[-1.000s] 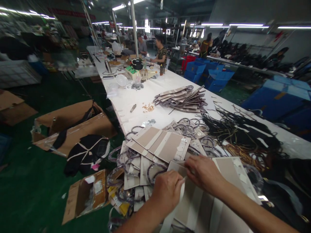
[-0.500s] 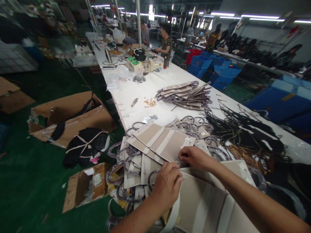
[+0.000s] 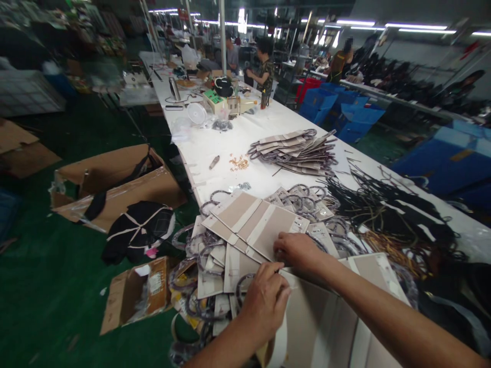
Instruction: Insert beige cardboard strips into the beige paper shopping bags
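Observation:
A beige bag panel (image 3: pixel 307 317) with pale strips stands tilted in front of me at the table's near end. My left hand (image 3: pixel 266 301) is closed on its upper left corner, thumb and fingers pinched together. Just behind that edge is my right hand (image 3: pixel 297 250), its fingers curled and pressed together close to my left fingertips. What the right fingers hold, if anything, is hidden. Beyond them lies a pile of flat beige panels (image 3: pixel 264 225) with small metal fittings at the edge. Plastic-wrapped loop handles (image 3: pixel 209 250) stick out around the pile.
Further up the white table (image 3: pixel 215 189) lie small gold-coloured metal pieces (image 3: pixel 240 163) and a stack of handled strips (image 3: pixel 293 151). Black cords (image 3: pixel 368 194) spread along the right. Open cardboard boxes (image 3: pixel 115 184) stand on the floor at left. A person (image 3: pixel 263 71) works at the far end.
My right hand has shifted left along the panel's edge, nearer to my left hand. The left hand keeps its pinch on the corner. The view has turned slightly.

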Demonstrator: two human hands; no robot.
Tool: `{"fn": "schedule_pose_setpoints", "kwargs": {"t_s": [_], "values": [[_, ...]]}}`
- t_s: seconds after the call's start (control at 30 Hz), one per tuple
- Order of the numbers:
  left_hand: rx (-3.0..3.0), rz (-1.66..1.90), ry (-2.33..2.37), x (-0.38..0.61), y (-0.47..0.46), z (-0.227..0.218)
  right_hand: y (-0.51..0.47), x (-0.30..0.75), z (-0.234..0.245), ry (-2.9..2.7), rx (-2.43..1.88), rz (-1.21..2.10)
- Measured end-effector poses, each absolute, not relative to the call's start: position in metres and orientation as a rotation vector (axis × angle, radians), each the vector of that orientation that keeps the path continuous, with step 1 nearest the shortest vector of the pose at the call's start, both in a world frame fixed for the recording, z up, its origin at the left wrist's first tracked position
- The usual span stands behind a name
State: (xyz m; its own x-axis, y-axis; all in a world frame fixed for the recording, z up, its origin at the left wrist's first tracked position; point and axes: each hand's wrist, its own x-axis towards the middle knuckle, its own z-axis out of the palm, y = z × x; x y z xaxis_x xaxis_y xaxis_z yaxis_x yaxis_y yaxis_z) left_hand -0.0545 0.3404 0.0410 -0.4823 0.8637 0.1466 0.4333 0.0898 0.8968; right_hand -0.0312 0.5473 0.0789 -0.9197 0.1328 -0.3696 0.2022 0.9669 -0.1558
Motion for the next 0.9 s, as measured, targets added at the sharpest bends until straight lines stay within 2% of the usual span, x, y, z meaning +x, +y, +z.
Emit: {"fn": "schedule_pose_setpoints", "kwargs": {"t_s": [0.13, 0.27, 0.37, 0.5, 0.63, 0.73, 0.9], "values": [[1.229, 1.511, 1.992, -0.053, 0.335, 0.050, 0.543, -0.022, 0.075, 2.808, 0.369, -0.336], [0.930, 1.483, 1.940, -0.053, 0.331, 0.062, 0.551, -0.012, 0.074, 2.825, 0.302, -0.494], [0.657, 1.504, 1.802, -0.052, 0.332, 0.063, 0.562, -0.005, 0.078, 2.812, 0.264, -0.721], [0.455, 1.545, 1.637, -0.053, 0.334, 0.059, 0.556, 0.013, 0.101, 2.861, 0.483, -1.169], [0.368, 1.574, 1.526, -0.054, 0.339, 0.061, 0.522, 0.038, 0.125, 2.622, 0.457, -1.589], [0.318, 1.551, 1.500, -0.052, 0.342, 0.063, 0.504, 0.051, 0.128, 2.507, 0.448, -1.697], [0.494, 1.451, 1.601, -0.045, 0.341, 0.059, 0.511, 0.059, 0.124, 2.552, 0.700, -1.835]]}}
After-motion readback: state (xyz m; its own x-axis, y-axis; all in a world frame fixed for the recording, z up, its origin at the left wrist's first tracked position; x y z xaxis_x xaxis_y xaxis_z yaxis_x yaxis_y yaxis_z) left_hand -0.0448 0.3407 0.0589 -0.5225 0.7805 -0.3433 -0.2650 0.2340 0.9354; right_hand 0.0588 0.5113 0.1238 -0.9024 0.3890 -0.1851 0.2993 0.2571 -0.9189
